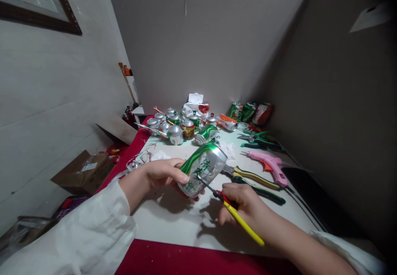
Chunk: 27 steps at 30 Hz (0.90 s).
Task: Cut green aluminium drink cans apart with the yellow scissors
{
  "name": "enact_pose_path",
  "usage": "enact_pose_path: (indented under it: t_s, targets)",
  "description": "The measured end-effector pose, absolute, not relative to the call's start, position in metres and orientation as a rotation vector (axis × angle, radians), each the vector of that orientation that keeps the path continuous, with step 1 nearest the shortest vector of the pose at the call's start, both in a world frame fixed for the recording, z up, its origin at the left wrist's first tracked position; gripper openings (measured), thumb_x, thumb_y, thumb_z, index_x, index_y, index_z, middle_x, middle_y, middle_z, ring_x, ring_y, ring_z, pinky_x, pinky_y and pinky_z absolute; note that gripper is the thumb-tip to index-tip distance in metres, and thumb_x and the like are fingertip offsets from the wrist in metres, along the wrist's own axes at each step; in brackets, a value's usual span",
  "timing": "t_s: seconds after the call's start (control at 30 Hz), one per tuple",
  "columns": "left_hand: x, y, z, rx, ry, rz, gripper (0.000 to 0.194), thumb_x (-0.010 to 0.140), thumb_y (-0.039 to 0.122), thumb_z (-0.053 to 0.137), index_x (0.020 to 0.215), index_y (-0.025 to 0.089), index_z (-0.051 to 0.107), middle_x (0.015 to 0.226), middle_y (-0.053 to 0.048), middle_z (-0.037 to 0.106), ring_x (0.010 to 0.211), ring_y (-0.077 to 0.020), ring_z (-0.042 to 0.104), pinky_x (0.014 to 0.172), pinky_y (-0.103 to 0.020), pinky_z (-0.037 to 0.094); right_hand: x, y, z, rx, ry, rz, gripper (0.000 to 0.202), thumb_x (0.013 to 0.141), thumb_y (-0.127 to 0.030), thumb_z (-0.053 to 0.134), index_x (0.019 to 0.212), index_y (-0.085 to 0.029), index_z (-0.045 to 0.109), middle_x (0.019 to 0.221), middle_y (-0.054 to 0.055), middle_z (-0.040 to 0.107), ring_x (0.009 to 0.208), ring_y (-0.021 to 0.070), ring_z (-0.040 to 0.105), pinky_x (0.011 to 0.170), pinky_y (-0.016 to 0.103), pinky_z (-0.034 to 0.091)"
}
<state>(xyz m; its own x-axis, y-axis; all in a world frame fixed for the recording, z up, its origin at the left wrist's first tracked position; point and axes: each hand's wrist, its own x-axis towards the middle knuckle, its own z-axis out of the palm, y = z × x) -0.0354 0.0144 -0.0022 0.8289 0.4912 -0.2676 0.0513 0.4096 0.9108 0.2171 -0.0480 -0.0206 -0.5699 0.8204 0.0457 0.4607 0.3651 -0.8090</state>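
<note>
A green and silver drink can [207, 165] lies tilted in my left hand [169, 173], whose thumb presses its near side while the fingers go out of sight underneath. My right hand [240, 202] is closed round a pair of snips [243, 224] with yellow and red handles. Their narrow dark blades touch the can's printed side, below the lettering; how deep they reach cannot be made out. Just beyond the held can, another green and silver can [206, 134] rests on its side. To the right of the can lie pliers [257, 180] with yellow and green grips.
Several small pots made from cans [175, 135] stand at the back left. A pink glue gun [269, 164] and green-handled cutters [260, 139] lie on the right. More cans [248, 111] stand by the back wall. A cardboard box [82, 171] sits left of the red-covered table [161, 256].
</note>
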Motion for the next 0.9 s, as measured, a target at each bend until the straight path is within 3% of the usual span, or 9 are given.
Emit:
enact_pose_path:
  t_s: [0.23, 0.6, 0.73, 0.8, 0.9]
  targets:
    - [-0.029, 0.008, -0.001, 1.248, 0.796, 0.298, 0.042, 0.054, 0.038, 0.085, 0.078, 0.008, 0.068, 0.068, -0.007, 0.071, 0.063, -0.0179, 0.067, 0.06, -0.027, 0.053, 0.212, -0.054, -0.012, -1.357, -2.214, 1.121, 0.02, 0.073, -0.029, 0.07, 0.071, -0.018, 0.054, 0.074, -0.001, 0.054, 0.065, 0.0127, 0.046, 0.056, 0.023, 0.034]
    - [-0.017, 0.001, -0.001, 1.329, 0.904, 0.465, 0.031, 0.053, 0.027, 0.081, 0.07, 0.011, 0.06, 0.058, 0.001, 0.058, 0.053, -0.0108, 0.053, 0.054, -0.024, 0.046, 0.218, -0.049, -0.019, -1.373, -2.244, 0.996, 0.047, 0.081, -0.056, 0.063, 0.059, -0.017, 0.051, 0.066, 0.001, 0.051, 0.06, 0.0129, 0.044, 0.055, 0.026, 0.03]
    - [-0.026, 0.005, 0.002, 1.196, 0.711, 0.341, 0.046, 0.053, 0.036, 0.082, 0.087, 0.009, 0.067, 0.075, -0.008, 0.07, 0.07, -0.021, 0.066, 0.066, -0.031, 0.053, 0.216, -0.048, -0.019, -1.191, -2.189, 1.021, 0.057, 0.078, -0.068, 0.062, 0.054, -0.017, 0.049, 0.061, 0.0, 0.049, 0.057, 0.0114, 0.043, 0.054, 0.025, 0.03]
    - [-0.032, 0.009, 0.005, 1.202, 0.636, 0.272, 0.052, 0.054, 0.041, 0.081, 0.094, 0.009, 0.068, 0.087, -0.012, 0.073, 0.078, -0.0247, 0.069, 0.07, -0.034, 0.054, 0.215, -0.049, -0.019, -1.128, -2.166, 1.037, 0.058, 0.077, -0.068, 0.063, 0.054, -0.017, 0.049, 0.06, -0.001, 0.048, 0.057, 0.0111, 0.043, 0.054, 0.024, 0.03]
    - [-0.036, 0.012, 0.007, 1.288, 0.632, 0.244, 0.048, 0.058, 0.04, 0.081, 0.093, 0.01, 0.069, 0.088, -0.01, 0.074, 0.078, -0.0222, 0.068, 0.072, -0.032, 0.053, 0.216, -0.05, -0.019, -1.123, -2.168, 1.097, 0.048, 0.077, -0.058, 0.068, 0.058, -0.016, 0.055, 0.066, 0.0, 0.052, 0.06, 0.0118, 0.046, 0.055, 0.023, 0.033]
